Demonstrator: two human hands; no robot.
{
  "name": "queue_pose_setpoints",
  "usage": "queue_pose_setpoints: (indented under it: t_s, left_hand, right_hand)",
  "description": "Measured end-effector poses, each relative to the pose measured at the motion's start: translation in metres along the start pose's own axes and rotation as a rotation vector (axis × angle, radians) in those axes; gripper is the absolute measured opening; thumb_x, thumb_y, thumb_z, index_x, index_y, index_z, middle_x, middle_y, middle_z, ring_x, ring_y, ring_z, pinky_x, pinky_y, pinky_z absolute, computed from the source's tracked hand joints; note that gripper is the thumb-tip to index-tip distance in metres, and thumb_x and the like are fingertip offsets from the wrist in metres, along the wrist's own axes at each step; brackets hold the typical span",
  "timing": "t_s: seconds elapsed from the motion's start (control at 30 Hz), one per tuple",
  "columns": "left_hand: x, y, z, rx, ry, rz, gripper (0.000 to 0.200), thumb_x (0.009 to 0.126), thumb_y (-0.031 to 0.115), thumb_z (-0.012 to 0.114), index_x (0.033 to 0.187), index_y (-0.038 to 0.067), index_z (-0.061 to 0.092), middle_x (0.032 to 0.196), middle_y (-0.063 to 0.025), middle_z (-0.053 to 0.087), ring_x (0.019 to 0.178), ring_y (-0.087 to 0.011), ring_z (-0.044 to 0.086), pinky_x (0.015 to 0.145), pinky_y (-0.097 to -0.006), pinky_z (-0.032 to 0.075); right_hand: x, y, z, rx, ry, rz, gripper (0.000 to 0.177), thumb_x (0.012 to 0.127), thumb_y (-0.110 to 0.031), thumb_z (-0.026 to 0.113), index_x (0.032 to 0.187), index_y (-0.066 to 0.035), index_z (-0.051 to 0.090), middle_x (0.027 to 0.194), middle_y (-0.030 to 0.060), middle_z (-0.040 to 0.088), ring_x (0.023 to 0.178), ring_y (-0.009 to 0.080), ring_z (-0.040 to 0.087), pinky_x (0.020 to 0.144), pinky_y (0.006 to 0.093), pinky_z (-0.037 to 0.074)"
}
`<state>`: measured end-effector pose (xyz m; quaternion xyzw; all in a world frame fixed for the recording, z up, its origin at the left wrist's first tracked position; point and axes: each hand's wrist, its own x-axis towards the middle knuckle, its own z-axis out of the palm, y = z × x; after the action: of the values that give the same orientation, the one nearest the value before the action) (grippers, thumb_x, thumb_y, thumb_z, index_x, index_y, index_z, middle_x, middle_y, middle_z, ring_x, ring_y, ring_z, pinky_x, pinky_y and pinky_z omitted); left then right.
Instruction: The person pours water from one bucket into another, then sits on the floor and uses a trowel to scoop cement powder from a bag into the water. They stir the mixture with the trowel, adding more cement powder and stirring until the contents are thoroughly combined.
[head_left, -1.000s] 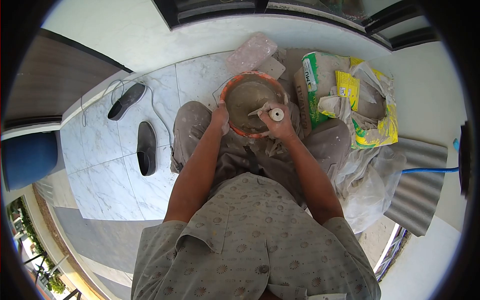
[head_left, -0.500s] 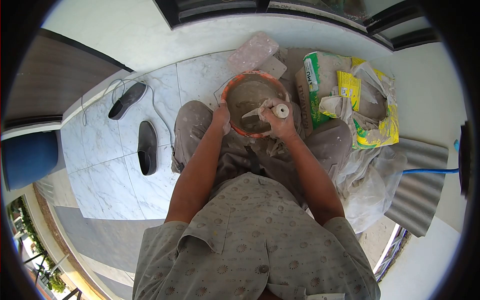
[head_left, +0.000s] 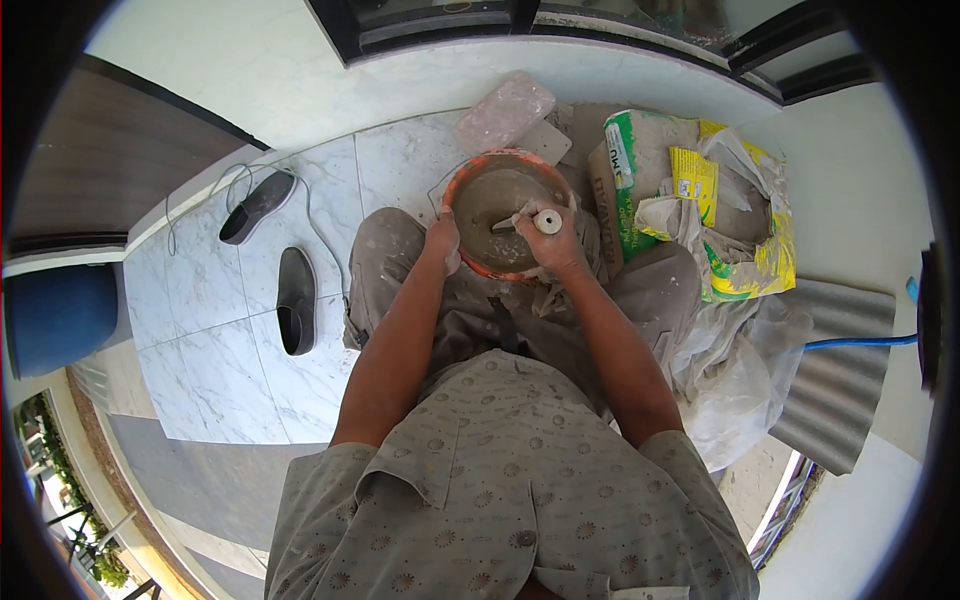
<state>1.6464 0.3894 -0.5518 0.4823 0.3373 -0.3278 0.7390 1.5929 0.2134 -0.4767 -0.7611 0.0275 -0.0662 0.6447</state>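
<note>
Between my knees stands an orange bucket [head_left: 462,178] holding wet grey-brown mortar [head_left: 500,185]. My left hand [head_left: 443,243] is closed on the bucket's left rim. Over the right side of the bucket, my right hand [head_left: 553,246] is wrapped round the pale round handle of a trowel [head_left: 547,221]. The trowel's blade reaches left into the mortar and is mostly hidden in it. Mortar is smeared on both hands.
Right of the bucket sits a torn green and yellow cement bag [head_left: 640,190], with a plastic sheet [head_left: 735,390] and a corrugated sheet [head_left: 835,370] nearby. A block [head_left: 506,108] lies behind the bucket. Two shoes [head_left: 296,300] and a cable rest on the left tiles.
My right hand has shifted a little left with the trowel, and less of its blade shows above the mortar. My left hand stays on the rim.
</note>
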Motion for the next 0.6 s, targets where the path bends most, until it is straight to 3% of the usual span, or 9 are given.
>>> queue_pose_setpoints:
  t_s: [0.13,0.33,0.43,0.6]
  left_hand:
    - [0.013,-0.003,-0.006,0.024,0.026,0.0,0.06,0.102,0.042,0.031,0.14,-0.005,0.03,0.143,-0.0172,0.039,0.126,-0.031,0.045,0.106,-0.0464,0.036]
    - [0.007,-0.001,-0.003,-0.002,-0.017,0.007,0.06,0.102,0.041,0.032,0.14,-0.005,0.03,0.142,-0.0177,0.04,0.126,-0.031,0.046,0.106,-0.0459,0.037]
    - [0.002,0.001,-0.002,-0.005,-0.004,0.007,0.06,0.102,0.041,0.032,0.14,-0.005,0.029,0.143,-0.0174,0.039,0.126,-0.0309,0.045,0.106,-0.0463,0.036]
    - [-0.002,0.004,0.001,0.028,0.026,-0.002,0.061,0.102,0.042,0.032,0.14,-0.006,0.029,0.143,-0.0175,0.039,0.126,-0.0307,0.045,0.106,-0.0461,0.035]
  right_hand:
    - [0.007,-0.025,-0.008,0.002,-0.113,0.093,0.019,0.079,-0.005,0.068,0.068,-0.003,0.052,0.062,0.0006,0.052,0.061,0.007,0.047,0.058,0.0274,0.043]
    - [0.032,-0.076,-0.02,0.009,0.047,-0.127,0.018,0.081,-0.006,0.066,0.069,-0.003,0.054,0.067,0.0008,0.057,0.062,0.0073,0.05,0.058,0.0263,0.042]
    - [0.033,-0.031,-0.016,-0.066,0.044,-0.195,0.017,0.081,-0.006,0.065,0.069,-0.002,0.054,0.068,0.0007,0.057,0.063,0.0075,0.05,0.058,0.0273,0.041]
    - [0.009,0.007,-0.011,-0.041,-0.043,0.044,0.018,0.079,-0.007,0.068,0.067,-0.004,0.054,0.063,0.0,0.054,0.06,0.0081,0.049,0.058,0.0276,0.043]
